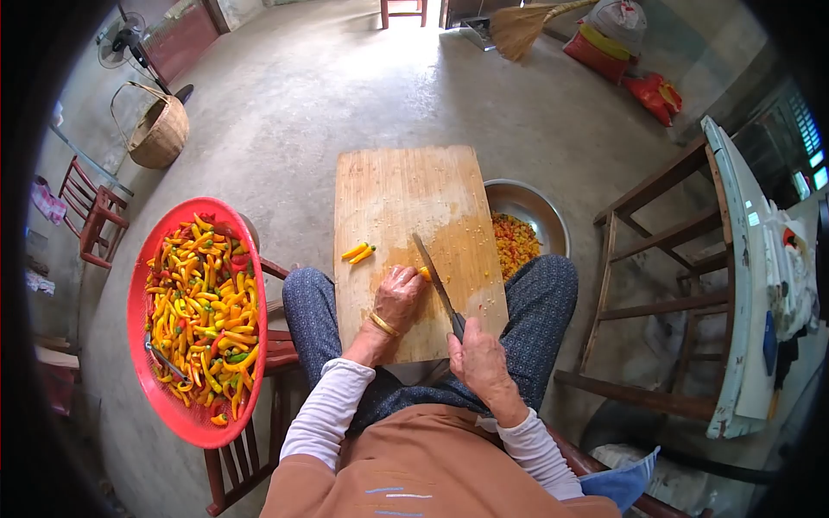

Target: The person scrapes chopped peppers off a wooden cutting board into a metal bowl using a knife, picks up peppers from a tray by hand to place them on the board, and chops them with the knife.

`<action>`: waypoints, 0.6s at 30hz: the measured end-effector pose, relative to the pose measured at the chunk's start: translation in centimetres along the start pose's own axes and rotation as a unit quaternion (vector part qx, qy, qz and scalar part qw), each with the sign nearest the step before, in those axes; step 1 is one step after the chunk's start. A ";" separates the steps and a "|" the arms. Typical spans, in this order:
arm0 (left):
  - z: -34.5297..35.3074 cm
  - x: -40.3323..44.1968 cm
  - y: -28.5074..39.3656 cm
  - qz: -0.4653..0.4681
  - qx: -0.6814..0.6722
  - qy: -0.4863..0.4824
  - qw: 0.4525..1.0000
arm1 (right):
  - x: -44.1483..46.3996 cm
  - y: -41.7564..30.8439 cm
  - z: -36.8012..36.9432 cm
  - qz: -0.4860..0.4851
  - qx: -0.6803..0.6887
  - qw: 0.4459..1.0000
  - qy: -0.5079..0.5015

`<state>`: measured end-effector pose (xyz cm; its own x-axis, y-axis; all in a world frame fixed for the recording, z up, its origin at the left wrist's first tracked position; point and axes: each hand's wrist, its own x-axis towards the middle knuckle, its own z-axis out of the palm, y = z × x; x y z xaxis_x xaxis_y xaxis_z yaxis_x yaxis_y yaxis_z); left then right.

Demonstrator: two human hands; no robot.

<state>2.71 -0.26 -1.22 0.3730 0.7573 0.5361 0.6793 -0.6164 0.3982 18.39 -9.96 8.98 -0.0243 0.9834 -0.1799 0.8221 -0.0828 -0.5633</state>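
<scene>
My right hand [480, 358] is wrapped around the dark handle of a kitchen knife [436, 281], whose blade points away from me over the wooden cutting board [406, 186]. Beside the blade, my left hand [399, 300] is closed on a yellow-orange chili pepper [425, 274] and presses it against the board; most of the pepper is hidden under the fingers. A pair of whole yellow chili peppers [358, 253] lies left of that hand. Small seeds and bits dot the board, which rests across my lap.
On my left, a red plastic tray [136, 319] heaped with yellow, orange and red chilies sits on a wooden chair [246, 466]. A metal basin [553, 216] with chopped peppers stands right of the board. Farther off are a wicker basket [160, 134], a broom [518, 30] and a wooden-legged table [721, 345].
</scene>
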 end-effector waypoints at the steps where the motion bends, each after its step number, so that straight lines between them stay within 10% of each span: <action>1: 0.0 -0.1 -0.1 0.001 -0.001 -0.003 1.000 | 0.0 0.2 0.5 0.000 -0.010 1.000 0.003; 18: -0.1 -0.1 0.9 -0.037 -0.009 -0.032 0.999 | 4.3 -1.0 3.1 0.022 -0.005 1.000 -0.015</action>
<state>3.17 -0.95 -0.83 0.3634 0.8125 0.4559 0.6952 -0.5622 0.4478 15.71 -6.11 6.30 -0.0043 0.9736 -0.2284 0.8279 -0.1247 -0.5469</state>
